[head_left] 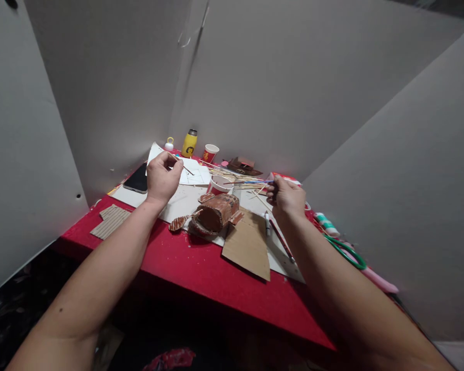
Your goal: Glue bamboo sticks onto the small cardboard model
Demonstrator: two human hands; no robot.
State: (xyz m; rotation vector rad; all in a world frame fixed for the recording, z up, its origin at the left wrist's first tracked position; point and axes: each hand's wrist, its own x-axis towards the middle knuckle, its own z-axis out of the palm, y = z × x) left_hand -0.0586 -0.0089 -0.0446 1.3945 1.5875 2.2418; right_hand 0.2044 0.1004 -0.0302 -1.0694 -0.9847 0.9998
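Note:
My left hand (163, 176) is closed in a pinch on a thin wooden stick (187, 169), whose dark end points right and down over the white paper (195, 175). In my right hand (286, 198) is a slim paintbrush (253, 182) with a blue part, its tip pointing left at the rim of a red and white paper cup (212, 189). Between my arms lies a brown-painted, hollow cardboard model (221, 207), its round opening facing me. A brown striped oval piece on a stick (178, 223) rests at its left.
Thin wooden sticks (247, 178) lie behind the cup. Nearby are a phone (136, 179), a yellow bottle (189, 144), another paper cup (211, 153) and a brown model boat (244, 166). Cardboard (249, 245), a marker (267, 225) and green-handled scissors (346, 251) lie on the red table (201, 268).

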